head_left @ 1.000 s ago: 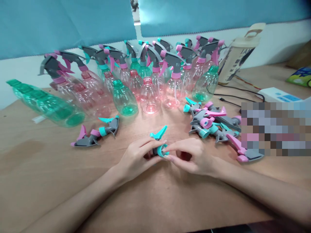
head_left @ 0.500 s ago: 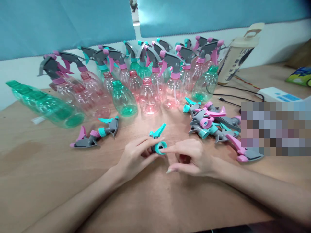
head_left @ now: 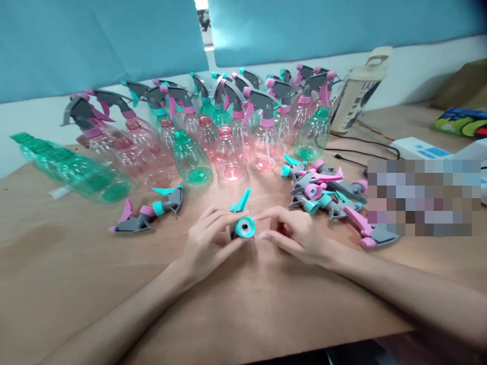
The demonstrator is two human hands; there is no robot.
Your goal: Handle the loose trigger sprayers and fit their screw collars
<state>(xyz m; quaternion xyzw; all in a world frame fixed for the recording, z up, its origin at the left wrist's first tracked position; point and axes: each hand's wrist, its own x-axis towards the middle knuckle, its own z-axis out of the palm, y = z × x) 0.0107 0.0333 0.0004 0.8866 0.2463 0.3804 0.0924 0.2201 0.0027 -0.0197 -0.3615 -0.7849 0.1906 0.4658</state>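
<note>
Left hand (head_left: 204,242) pinches a teal-and-grey spray head (head_left: 245,228); right hand (head_left: 297,233), half-curled and empty, sits beside it

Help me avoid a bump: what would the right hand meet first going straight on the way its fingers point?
Probably the teal collar of the sprayer head in the left hand; depth is unclear, so the gap is hard to judge.

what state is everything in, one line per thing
Teal-collared sprayer head: held, off any bottle, open end towards the camera
Left grip: closed on it
Right grip: fingertips parted, beside it
Front pink bottle: upright, uncapped
Front green bottle: upright, uncapped
Right-hand sprayer heads: heaped, loose
Drink bottle: standing, lid on
Blue blinds: down, narrow gap between
</note>
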